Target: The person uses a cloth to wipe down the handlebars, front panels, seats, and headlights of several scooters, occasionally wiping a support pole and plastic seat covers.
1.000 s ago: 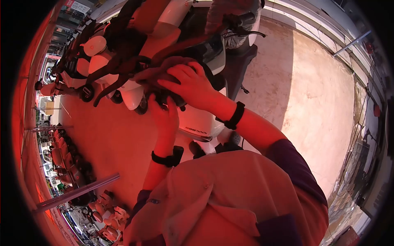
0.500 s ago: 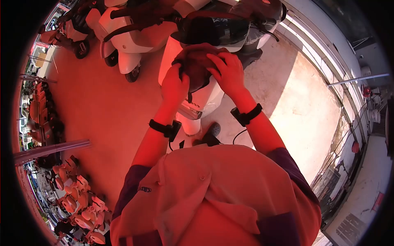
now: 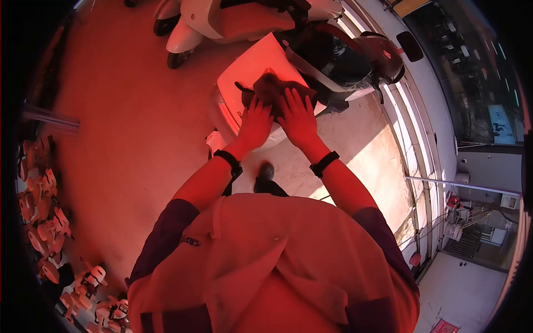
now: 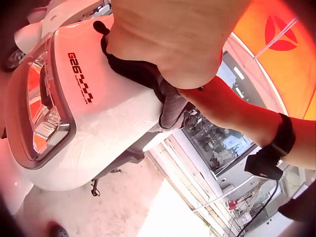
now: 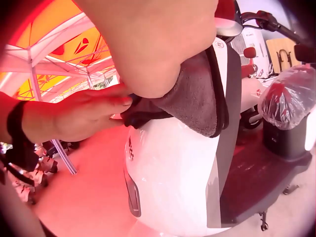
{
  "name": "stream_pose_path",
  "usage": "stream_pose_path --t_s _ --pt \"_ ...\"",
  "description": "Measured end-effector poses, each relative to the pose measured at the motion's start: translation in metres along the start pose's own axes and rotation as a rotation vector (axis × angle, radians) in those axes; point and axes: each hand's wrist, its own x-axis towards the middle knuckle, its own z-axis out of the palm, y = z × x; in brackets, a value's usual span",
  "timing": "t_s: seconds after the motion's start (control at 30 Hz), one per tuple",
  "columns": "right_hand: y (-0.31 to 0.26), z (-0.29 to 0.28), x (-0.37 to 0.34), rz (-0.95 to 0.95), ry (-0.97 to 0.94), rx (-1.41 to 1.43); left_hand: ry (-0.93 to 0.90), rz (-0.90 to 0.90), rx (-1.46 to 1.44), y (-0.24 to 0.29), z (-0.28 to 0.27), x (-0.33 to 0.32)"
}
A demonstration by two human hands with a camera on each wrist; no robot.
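A dark cloth (image 3: 282, 91) lies bunched on the white body (image 3: 229, 83) of a scooter. My left hand (image 3: 256, 123) rests on its near left part with fingers extended, and my right hand (image 3: 298, 117) lies beside it, fingers spread over the cloth. The left wrist view shows the cloth's grey underside (image 4: 172, 109) hanging past the scooter's lettered panel (image 4: 106, 98). From the right wrist view, a dark-edged flap of cloth (image 5: 197, 94) drapes over the white shell (image 5: 173, 173) under my right hand (image 5: 153, 49); my left hand (image 5: 89, 112) touches its other end.
Another white scooter (image 3: 205, 22) stands at the upper left. The scooter's dark seat and handlebar area (image 3: 338, 53) extends to the upper right. A thin pole (image 3: 461, 185) crosses at the right, and several small scooters (image 3: 44, 222) stand at the lower left. A shoe (image 3: 266, 171) shows below.
The head view has swung round, with the scooter now turned differently. Both hands have come down side by side, flatter on the cloth, and the left fingers have straightened.
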Motion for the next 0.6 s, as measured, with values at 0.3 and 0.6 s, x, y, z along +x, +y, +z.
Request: stream_pose_path --t_s 0.3,0.6 --pt "0.023 0.009 0.068 -0.221 -0.029 -0.015 0.314 -0.310 -0.203 -0.033 0.027 0.065" --pt "0.034 0.022 0.030 -0.305 -0.013 0.078 0.286 -0.256 -0.142 0.011 0.019 0.044"
